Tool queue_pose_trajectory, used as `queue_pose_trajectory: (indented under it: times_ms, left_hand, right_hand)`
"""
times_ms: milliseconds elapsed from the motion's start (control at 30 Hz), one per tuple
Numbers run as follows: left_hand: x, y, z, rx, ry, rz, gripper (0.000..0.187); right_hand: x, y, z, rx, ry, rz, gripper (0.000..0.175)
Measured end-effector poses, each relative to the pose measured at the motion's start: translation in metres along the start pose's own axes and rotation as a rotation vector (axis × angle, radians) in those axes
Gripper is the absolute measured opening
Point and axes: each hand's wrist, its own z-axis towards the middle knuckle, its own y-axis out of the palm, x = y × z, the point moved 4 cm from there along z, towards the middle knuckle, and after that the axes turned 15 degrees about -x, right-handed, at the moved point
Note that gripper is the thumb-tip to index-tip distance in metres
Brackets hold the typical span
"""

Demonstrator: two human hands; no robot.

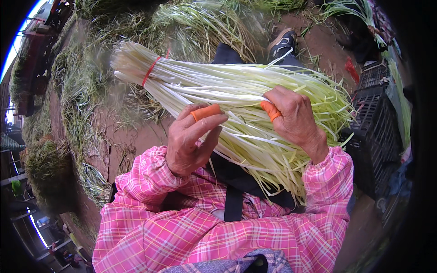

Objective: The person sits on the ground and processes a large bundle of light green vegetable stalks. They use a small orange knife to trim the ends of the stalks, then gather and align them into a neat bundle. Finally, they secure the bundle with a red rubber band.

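A thick bundle of blanched garlic chives (218, 82) lies across my lap, white stems to the left and yellow-green leaf tips fanned out to the right. A red band (150, 72) circles its stems near the cut ends. Over the near side of the bundle, my left hand (193, 136) has bent fingers slightly apart, with nothing visible in it. My right hand (295, 119) is closed at the leaf part, pinching pale chive leaves between thumb and forefinger. Orange finger wraps (206, 112) cover a finger on each hand.
Heaps of loose green leaves (211, 27) cover the ground ahead and to the left. Black plastic crates (374, 136) stand close on the right, near a scrap of red netting (351, 70). A shoe (284, 42) rests on the brown floor ahead. Another bunch of leaves (367, 17) is at upper right.
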Motion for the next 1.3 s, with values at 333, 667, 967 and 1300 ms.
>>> queue_pose_trajectory:
  times_ms: [333, 667, 967, 1300]
  left_hand:
    - [-0.036, 0.013, 0.022, -0.248, -0.181, 0.201, 0.011]
    - [-0.046, 0.016, 0.034, -0.399, -0.115, 0.242, 0.009]
    - [-0.042, 0.001, 0.008, -0.215, -0.197, -0.59, 0.013]
    - [0.003, -0.019, 0.0, -0.274, -0.042, -0.615, 0.011]
  right_hand:
    - [0.013, 0.003, 0.006, 0.013, 0.012, 0.03, 0.009]
    - [0.014, 0.004, 0.002, 0.04, 0.026, 0.055, 0.01]
    - [0.015, 0.004, -0.002, 0.029, 0.017, 0.109, 0.012]
    - [0.015, 0.004, -0.002, 0.05, 0.021, 0.155, 0.015]
